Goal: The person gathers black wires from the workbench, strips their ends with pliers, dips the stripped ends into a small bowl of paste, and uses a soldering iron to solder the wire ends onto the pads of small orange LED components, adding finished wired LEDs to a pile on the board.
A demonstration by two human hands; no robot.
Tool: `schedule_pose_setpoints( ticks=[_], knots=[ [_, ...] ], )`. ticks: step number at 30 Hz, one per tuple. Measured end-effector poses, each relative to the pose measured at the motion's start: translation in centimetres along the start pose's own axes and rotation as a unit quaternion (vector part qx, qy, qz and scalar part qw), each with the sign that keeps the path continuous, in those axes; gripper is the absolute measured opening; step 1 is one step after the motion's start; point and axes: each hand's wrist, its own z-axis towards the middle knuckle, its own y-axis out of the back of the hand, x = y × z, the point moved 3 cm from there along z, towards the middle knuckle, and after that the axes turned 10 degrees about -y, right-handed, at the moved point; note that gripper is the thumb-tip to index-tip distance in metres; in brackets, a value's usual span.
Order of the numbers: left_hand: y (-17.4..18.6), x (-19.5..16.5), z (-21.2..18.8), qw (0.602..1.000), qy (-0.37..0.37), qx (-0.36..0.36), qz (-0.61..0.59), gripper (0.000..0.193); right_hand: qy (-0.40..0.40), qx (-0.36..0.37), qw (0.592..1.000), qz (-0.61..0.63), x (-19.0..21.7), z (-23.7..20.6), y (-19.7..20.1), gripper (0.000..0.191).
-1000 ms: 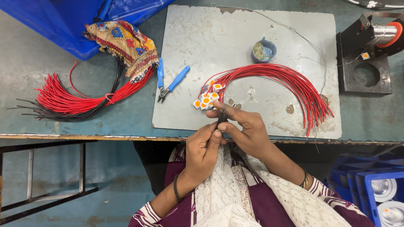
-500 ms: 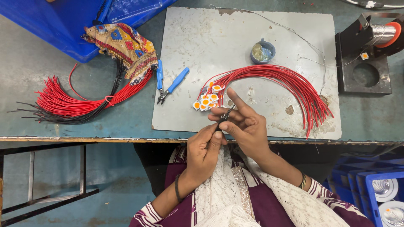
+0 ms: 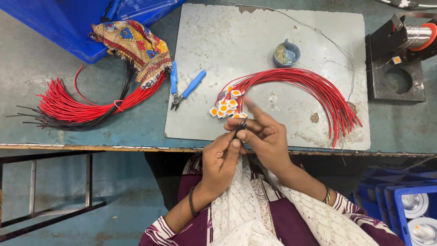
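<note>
A small dark part (image 3: pixel 240 128) sits pinched upright at the table edge.

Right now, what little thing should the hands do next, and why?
Probably lay the small black piece down by the pile of orange-and-white squares. The left hand and right hand pinch it together just at the edge of the grey mat, and the squares on red wires lie right beside it.

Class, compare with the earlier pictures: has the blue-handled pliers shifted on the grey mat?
No. The blue-handled pliers lie in the same spot at the grey mat's left edge, beside the patterned cloth.
</note>
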Motion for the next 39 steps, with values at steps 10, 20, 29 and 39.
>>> schedule_pose_setpoints(
  ticks=[10,20,29,39],
  knots=[
    [1.4,0.7,-0.7,0.999,0.027,-0.012,-0.023,0.036,0.043,0.043,0.996,-0.068,-0.9,0.2,-1.3,0.04],
    [8.8,2.9,-3.8,0.989,0.086,-0.09,-0.077,0.029,0.218,0.232,0.794,-0.518,3.2,15.1,-6.8,0.045],
    [12.8,2.6,-4.8,0.987,0.097,-0.112,-0.059,0.025,0.227,0.295,0.565,-0.736,-0.9,20.3,-12.7,0.05],
    [13.0,0.1,-4.1,0.995,0.025,-0.091,0.037,0.02,0.298,0.228,0.575,-0.727,-1.7,23.1,-7.3,0.044]
  ],
)
